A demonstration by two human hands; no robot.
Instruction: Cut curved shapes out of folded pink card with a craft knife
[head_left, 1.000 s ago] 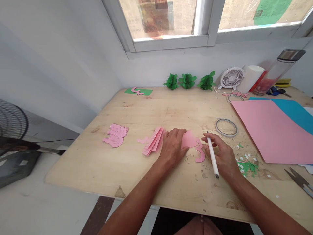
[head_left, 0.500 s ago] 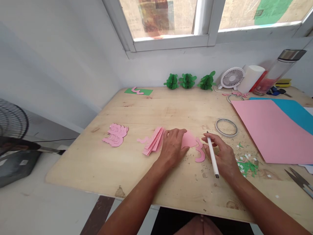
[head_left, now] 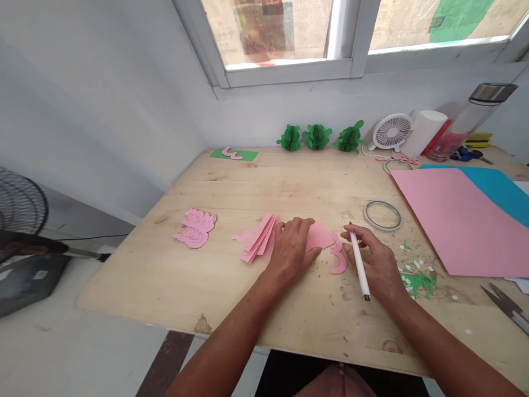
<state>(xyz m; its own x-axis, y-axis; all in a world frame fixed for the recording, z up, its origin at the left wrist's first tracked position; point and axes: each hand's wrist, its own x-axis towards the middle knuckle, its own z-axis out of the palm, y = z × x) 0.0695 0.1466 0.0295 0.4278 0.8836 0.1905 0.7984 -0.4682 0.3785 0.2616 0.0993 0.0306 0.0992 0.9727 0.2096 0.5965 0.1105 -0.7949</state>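
My left hand (head_left: 291, 245) rests over a piece of pink paper (head_left: 320, 236), thumb and curved fingers holding it against the table. Left of this hand an accordion-folded pink strip (head_left: 260, 240) fans out, and a small wavy pink piece (head_left: 242, 237) lies at its side. Between my hands is a scalloped pink cutout (head_left: 339, 256), its upper end at the paper's right edge. A white pen (head_left: 359, 264) slants through the closed fingers of my right hand (head_left: 376, 262), dark end towards the cutout and apart from it.
Stacked pink cutouts (head_left: 196, 227) lie left. Tape rolls (head_left: 382, 203), green scraps (head_left: 421, 282), scissors (head_left: 506, 306) and pink sheets (head_left: 467, 220) are right. Green paper figures (head_left: 317, 138), a small fan (head_left: 392, 132) and a bottle (head_left: 471, 124) stand along the wall.
The pink paper under my left hand has shifted very slightly to the right over the scalloped cutout's upper end. My right hand and the pen stay in place.
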